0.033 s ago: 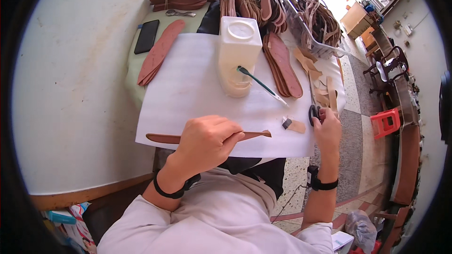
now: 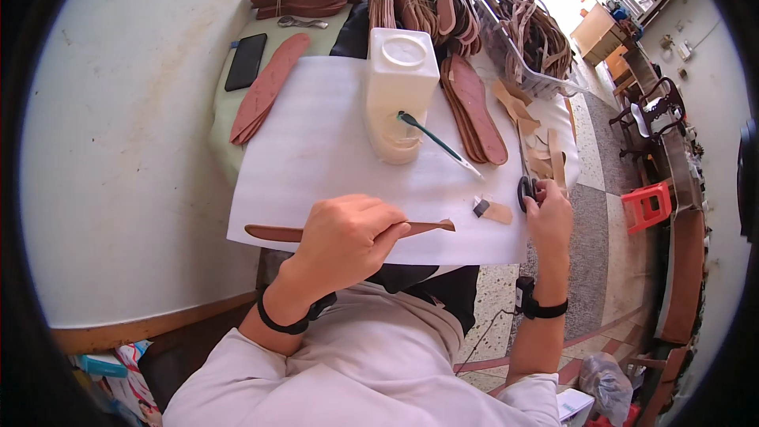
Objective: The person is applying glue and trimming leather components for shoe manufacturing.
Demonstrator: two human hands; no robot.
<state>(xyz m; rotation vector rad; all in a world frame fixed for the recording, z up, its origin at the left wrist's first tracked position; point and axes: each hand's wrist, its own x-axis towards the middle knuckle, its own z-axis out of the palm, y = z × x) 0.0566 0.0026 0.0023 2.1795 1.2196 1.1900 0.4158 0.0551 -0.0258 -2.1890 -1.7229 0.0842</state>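
lying crosswise, the leather strap (image 2: 348,230) points right, pinched in the left hand (image 2: 348,237).

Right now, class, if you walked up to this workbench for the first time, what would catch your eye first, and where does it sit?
First, the left hand pressing a long brown leather strip onto the white sheet at its near edge. Behind it stands a white plastic jug with a brush leaning in its cut-open side. At the right edge, the right hand grips black-handled scissors, beside stacked brown shoe soles.
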